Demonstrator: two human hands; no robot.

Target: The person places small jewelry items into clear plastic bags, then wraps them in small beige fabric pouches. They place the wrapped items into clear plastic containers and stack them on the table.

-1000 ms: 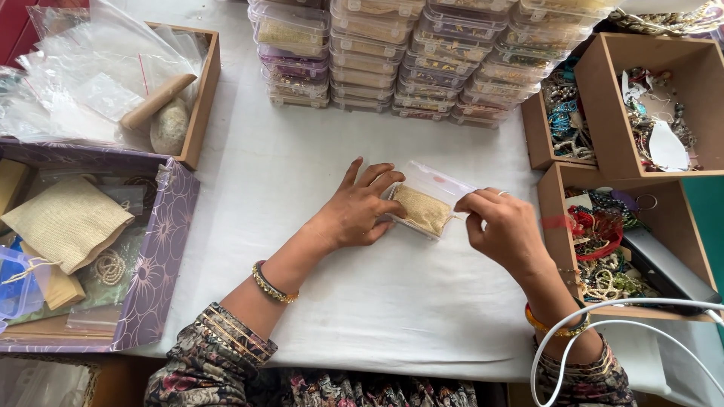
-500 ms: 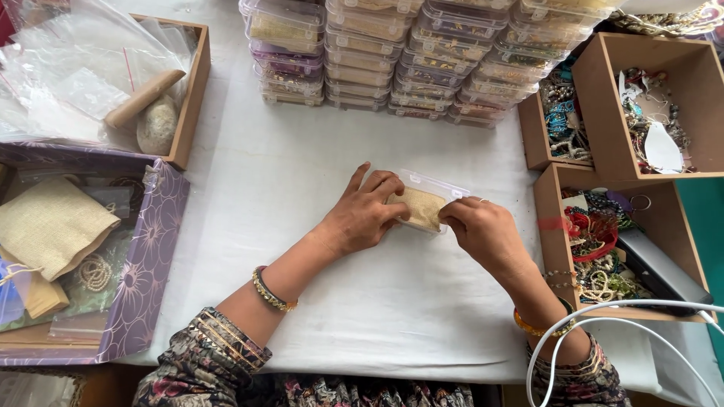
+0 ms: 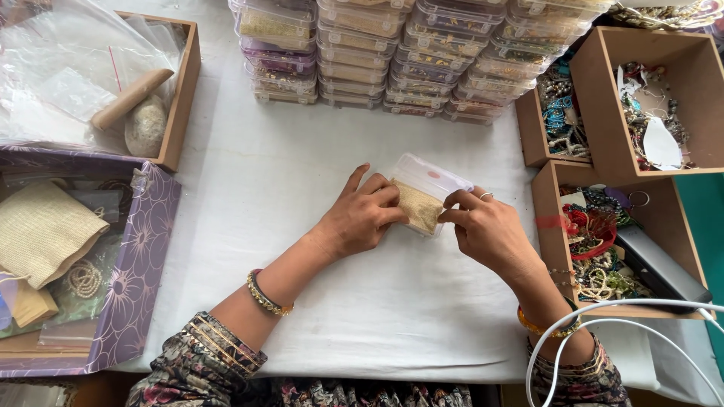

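Both hands on a small clear plastic box [image 3: 426, 188] sitting mid-table on the white table [image 3: 302, 188], just below the stacks of clear boxes [image 3: 392, 53]. Box lid is up, tilted toward the stacks. A tan fabric pouch [image 3: 413, 207] sits inside the box.

Left hand [image 3: 362, 215]: fingers curled together against the box's left side, fingertips touching the pouch edge, thumb stuck out toward the stacks. Steadying contact rather than a closed grasp.

Right hand [image 3: 486, 230]: fingers bunched, thumb and forefinger pinching at the pouch's right edge by the box rim. Ring on one finger. Can't tell exactly what's between the tips.

Right of the box: three open wooden trays [image 3: 566, 249] full of beads and bangles, near the right hand. A white cable [image 3: 603, 313] loops over the right forearm.

Left of the box, well apart: a purple floral box [image 3: 143, 264] holding tan pouches and pearl strings. Above that, a wooden tray [image 3: 177, 98] with clear zip bags, a stone and a wooden stick.
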